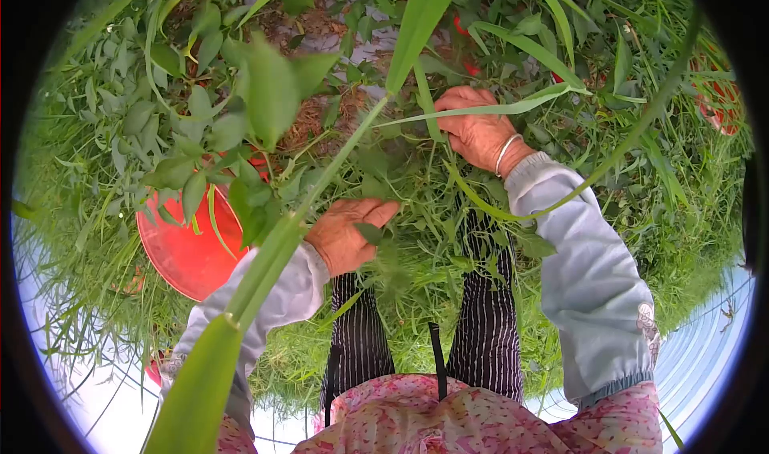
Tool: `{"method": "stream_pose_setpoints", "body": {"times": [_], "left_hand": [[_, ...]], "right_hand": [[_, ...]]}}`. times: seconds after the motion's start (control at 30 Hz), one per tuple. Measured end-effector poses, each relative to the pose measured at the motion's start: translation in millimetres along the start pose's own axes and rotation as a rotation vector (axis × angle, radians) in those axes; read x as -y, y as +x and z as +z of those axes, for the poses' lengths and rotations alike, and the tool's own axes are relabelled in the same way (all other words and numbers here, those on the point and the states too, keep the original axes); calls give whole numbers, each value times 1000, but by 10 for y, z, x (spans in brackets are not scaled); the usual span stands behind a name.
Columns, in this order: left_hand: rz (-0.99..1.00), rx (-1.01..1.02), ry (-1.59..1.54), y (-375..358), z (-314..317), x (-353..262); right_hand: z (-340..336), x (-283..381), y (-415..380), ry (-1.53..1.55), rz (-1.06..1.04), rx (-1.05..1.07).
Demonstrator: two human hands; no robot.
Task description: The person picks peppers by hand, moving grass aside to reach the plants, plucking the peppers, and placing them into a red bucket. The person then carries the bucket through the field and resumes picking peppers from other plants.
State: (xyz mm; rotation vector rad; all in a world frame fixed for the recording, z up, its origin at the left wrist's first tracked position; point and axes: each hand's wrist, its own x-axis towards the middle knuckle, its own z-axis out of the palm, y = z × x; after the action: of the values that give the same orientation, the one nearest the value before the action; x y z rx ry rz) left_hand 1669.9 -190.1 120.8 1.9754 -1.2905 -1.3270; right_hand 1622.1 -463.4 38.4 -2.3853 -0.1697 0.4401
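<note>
My left hand (350, 228) is low among the green stems, just right of a red bucket (184, 250). Its visible fingers point to the right, slightly apart, and a small leaf covers part of them. Farther out, my right hand (479, 130) reaches into the leafy plants (553, 146), with its fingers curled inward. Whatever those fingers grip is hidden by the hand and a grass blade (513, 106). Beyond it, small red fruits like peppers (471, 68) show between leaves; another red patch (260, 166) shows above the bucket.
A tall grass stem (268, 270) crosses close in front of the camera. Broad leaves (268, 94) partly cover the bucket's rim. Brown litter and grey sheeting (368, 50) lie between the plants. A red mesh-like container (721, 102) stands at far right.
</note>
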Motion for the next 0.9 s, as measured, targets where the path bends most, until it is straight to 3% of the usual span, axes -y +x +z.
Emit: {"method": "stream_pose_setpoints", "body": {"times": [0.1,0.2,0.4,0.63,0.73,0.77,0.9], "left_hand": [[-125,73,-12,-51,-3,-176],[-272,58,-299,-80,104,-277],[-333,-240,-1112,-76,145,-471],[-497,-394,-1131,-115,318,-578],[-439,-432,-885,-106,284,-747],[-304,-464,-762,-81,232,-769],[-288,-495,-594,-104,280,-821]], "right_hand": [[35,-3,-19,-21,-10,-44],[37,-17,-26,11,31,43],[49,-24,-17,17,56,42],[60,11,-6,14,53,59],[16,23,18,52,61,100],[7,32,24,53,54,101],[-48,30,36,33,19,87]]}}
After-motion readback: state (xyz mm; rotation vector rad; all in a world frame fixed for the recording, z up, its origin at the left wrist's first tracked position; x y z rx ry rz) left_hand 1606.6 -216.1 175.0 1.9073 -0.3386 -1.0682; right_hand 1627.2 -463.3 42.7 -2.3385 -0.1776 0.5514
